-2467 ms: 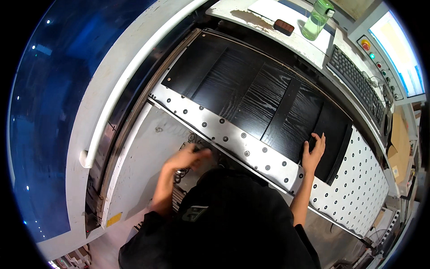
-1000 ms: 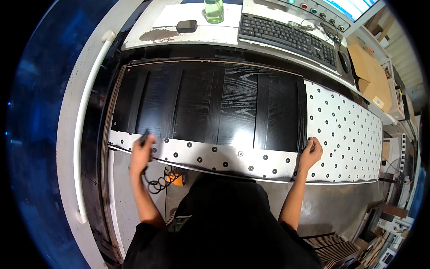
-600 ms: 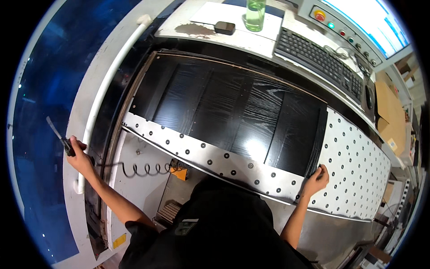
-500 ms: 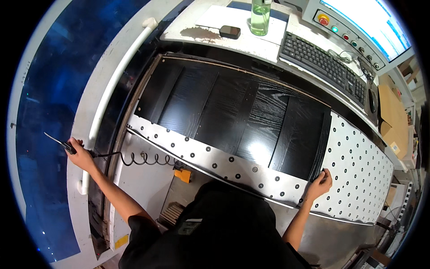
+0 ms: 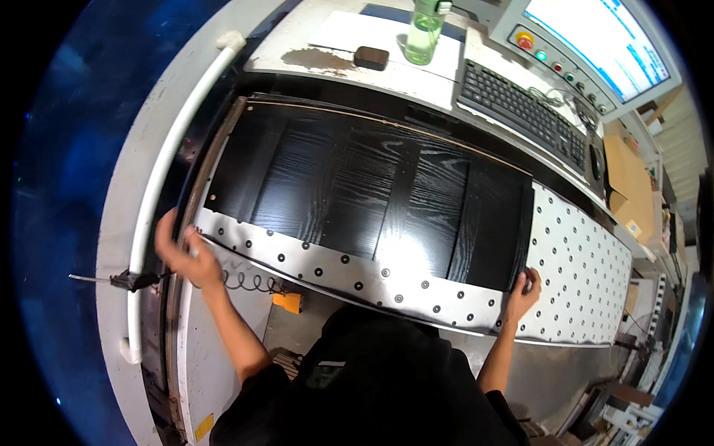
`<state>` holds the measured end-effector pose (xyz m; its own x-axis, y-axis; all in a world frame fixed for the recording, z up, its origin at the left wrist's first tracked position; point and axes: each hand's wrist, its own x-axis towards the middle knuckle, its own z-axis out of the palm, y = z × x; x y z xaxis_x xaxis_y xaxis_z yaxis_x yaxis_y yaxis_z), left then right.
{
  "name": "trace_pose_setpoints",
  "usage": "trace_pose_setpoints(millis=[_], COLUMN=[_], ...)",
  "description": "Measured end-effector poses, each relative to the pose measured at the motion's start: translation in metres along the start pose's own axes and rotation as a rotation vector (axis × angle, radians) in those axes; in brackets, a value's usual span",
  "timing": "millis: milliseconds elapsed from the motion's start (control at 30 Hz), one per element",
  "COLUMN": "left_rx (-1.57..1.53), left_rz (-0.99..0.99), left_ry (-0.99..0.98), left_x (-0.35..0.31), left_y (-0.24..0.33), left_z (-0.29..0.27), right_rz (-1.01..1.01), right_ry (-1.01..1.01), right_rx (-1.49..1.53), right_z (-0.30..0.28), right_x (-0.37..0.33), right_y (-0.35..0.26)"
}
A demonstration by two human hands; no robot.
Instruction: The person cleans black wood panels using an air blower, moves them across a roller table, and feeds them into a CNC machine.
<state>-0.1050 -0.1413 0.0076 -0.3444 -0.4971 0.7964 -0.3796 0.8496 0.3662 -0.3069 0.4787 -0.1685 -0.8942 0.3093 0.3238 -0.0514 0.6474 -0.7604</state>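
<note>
On black panel [image 5: 372, 186], both hands [image 5: 182, 253]

Woodworking shop: perforated machine bed [image 5: 587, 275], control keyboard [image 5: 524, 111], black door panel [image 5: 372, 193].

I log a lit blue-white screen [image 5: 595, 41] top right, brown cardboard boxes [image 5: 628, 186] at the right edge, yellow label [image 5: 203, 427] at the machine's lower left.

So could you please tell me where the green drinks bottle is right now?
In the head view, the translucent green drinks bottle stands upright at the top on the white worktop, between the small dark brown block and the black keyboard.
</note>
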Motion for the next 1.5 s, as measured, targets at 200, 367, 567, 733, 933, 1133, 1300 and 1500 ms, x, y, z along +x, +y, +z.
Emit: trace_pose_setpoints(millis=[200, 367, 567, 733, 933, 1133, 1300, 1500], left_rx=[0.051, 0.010, -0.097, -0.046, -0.076, -0.373, -0.611, -0.893], left_rz=[0.001, -0.085, -0.136, -0.015, 0.155, 0.484, 0.722, 0.684], left_ry=[-0.548, -0.663, -0.816, -0.942, -1.056, -1.047, -1.037, -0.926], left_x=[-0.070, -0.083, -0.099, -0.142, -0.204, -0.267, -0.288, -0.313], left_y=[-0.087, -0.108, -0.064, 0.053, 0.234, 0.393, 0.529, 0.661], left_z=[0.142, 0.148, 0.127, 0.094, 0.067, 0.107, 0.195, 0.187], right_rz=[-0.133, -0.160, -0.142, -0.044, 0.165, 0.447, 0.922, 0.893], right_ry=[-0.126, -0.135, -0.067, 0.046, 0.249, 0.362, 0.139, 0.439], right_rx=[-0.178, -0.347, -0.367, -0.438, -0.514, -0.583, -0.514, 0.247], right_z=[0.003, -0.011, -0.072, -0.163, -0.301, -0.451, -0.556, -0.547], right_x=[-0.010, -0.012, -0.015, -0.008, -0.009, -0.055, -0.084, -0.144], right_y=[-0.038, -0.057, -0.016, 0.071, 0.182, 0.278, 0.293, 0.306])
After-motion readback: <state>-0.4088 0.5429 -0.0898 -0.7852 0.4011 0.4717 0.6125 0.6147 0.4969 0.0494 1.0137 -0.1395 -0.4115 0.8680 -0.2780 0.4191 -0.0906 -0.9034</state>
